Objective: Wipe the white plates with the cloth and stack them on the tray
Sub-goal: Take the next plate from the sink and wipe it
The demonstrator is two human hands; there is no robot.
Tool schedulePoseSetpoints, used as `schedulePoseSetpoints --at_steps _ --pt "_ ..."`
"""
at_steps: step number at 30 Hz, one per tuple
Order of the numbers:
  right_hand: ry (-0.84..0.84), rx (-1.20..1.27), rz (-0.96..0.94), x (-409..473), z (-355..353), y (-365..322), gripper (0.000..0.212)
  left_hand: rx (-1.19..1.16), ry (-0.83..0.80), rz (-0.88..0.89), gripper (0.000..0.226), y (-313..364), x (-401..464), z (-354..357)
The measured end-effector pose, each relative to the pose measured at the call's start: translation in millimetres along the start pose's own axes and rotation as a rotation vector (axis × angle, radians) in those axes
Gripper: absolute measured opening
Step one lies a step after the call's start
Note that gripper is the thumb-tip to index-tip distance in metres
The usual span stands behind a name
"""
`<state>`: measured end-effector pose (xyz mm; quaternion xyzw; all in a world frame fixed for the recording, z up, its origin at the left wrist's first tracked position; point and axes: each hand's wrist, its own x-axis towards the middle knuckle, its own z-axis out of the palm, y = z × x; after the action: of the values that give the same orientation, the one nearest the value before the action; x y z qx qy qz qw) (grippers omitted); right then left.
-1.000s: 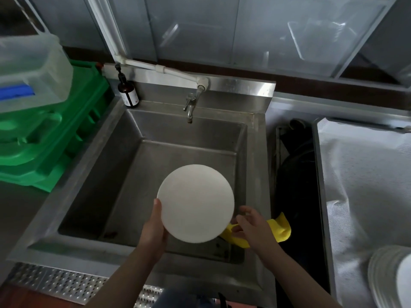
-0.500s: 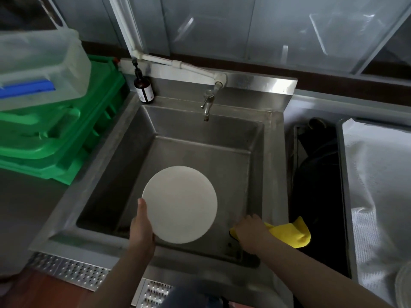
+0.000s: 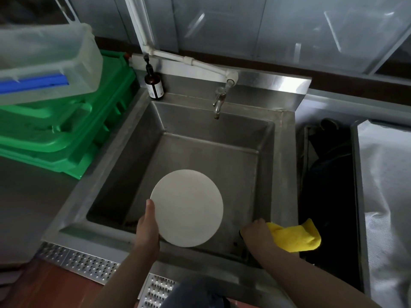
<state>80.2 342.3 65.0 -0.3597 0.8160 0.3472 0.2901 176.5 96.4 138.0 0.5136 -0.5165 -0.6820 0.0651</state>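
My left hand [image 3: 147, 227] grips the white plate [image 3: 188, 207] at its left edge, thumb lying up along the rim, fingers hidden behind it; the plate is held above the steel sink [image 3: 124, 134], its face toward me. My right hand [image 3: 255, 235] is curled over the near right corner of the sink rim and clutches the yellow cloth [image 3: 295, 237], which bunches out to the right over the dark gap beside the sink. Plate and cloth sit apart. A tap [image 3: 219, 103] hangs over the basin; a brown pump bottle [image 3: 154, 85] stands at the rear left corner; green crates [image 3: 66, 134] are stacked left.
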Motion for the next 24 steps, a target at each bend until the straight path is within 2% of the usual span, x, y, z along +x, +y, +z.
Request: schedulePoseSetpoints --at_steps 7,11,15,21,24 --pt "0.060 0.166 -0.032 -12 -8 2 0.034 0.047 -0.003 0.031 0.056 -3 -4 -2" --pt "0.026 0.445 -0.070 -17 -24 11 0.057 0.070 0.020 0.030 0.062 -3 -6 -1" --pt "0.037 0.793 -0.113 -37 -33 31 0.053 0.062 0.044 0.017 0.070 -2 -7 0" --pt "0.158 0.990 -0.081 -73 -33 65 0.054 0.102 0.013 0.036 0.056 1 -15 4" --pt "0.165 1.077 -0.078 -81 -28 75 0.056 0.138 -0.002 0.040 0.057 3 -20 7"
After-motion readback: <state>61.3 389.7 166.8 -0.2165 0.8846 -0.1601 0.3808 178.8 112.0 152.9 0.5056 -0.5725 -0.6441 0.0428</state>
